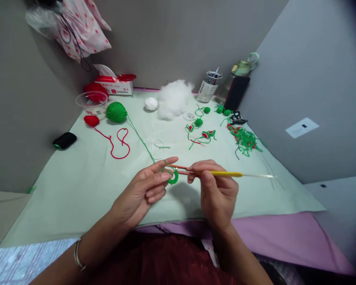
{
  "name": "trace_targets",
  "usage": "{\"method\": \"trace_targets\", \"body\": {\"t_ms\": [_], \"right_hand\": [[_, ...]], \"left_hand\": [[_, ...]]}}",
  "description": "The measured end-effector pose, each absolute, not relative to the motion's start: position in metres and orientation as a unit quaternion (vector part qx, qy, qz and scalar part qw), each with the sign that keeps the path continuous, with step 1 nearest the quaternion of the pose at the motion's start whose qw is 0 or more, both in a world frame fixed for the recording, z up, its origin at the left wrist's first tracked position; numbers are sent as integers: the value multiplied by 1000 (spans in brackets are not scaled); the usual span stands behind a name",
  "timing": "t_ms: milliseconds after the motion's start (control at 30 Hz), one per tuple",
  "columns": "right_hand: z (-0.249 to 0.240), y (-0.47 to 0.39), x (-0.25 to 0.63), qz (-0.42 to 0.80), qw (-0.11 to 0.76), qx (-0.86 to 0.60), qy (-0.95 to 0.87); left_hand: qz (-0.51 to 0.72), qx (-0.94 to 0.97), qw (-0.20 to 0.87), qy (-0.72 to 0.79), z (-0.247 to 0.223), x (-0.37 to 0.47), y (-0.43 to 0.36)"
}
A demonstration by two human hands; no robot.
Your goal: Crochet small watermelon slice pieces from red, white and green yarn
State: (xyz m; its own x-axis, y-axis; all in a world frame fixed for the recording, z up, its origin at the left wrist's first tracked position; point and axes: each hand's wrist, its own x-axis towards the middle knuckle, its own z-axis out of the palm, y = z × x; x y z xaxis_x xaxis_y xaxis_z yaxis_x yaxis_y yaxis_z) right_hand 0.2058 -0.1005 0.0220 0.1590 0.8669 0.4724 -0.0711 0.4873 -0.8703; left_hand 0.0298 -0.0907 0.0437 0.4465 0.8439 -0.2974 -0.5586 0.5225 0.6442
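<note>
My left hand (148, 184) pinches a small ring of green crochet (173, 178) between thumb and fingers, its index finger stretched out with green yarn over it. My right hand (218, 190) is closed around a crochet hook with a yellow handle (227, 173), whose thin metal end points right. From the same hand a slim copper-coloured tool with two arms (180, 168) reaches left to the ring; its exact kind I cannot tell. A green yarn strand runs from the left hand back to a green yarn ball (116, 112).
White stuffing (174, 99) and a white ball (151, 104) lie at the back. Left are a red yarn ball (91, 120), a black spool (65, 141) and a tissue box (118, 86). Right are green crocheted balls (198, 122), yarn scraps (246, 140), a pen cup (208, 89) and a phone (236, 94).
</note>
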Motion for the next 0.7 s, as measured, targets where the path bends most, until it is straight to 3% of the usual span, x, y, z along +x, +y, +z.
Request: {"method": "trace_targets", "body": {"t_ms": [133,333,500,567,700], "right_hand": [[23,-100,208,443,675,-349,-475],[21,-104,202,398,627,-354,-568],[21,-105,205,457,628,-338,-533],[23,-108,207,419,625,-350,-558],[22,-116,207,181,556,-381,-716]], "left_hand": [[424,252,813,310,45,28,-91],[436,312,774,336,43,35,-96],[429,321,771,345,43,33,-97],[440,325,759,352,44,33,-97],[476,302,747,354,43,36,-99]]}}
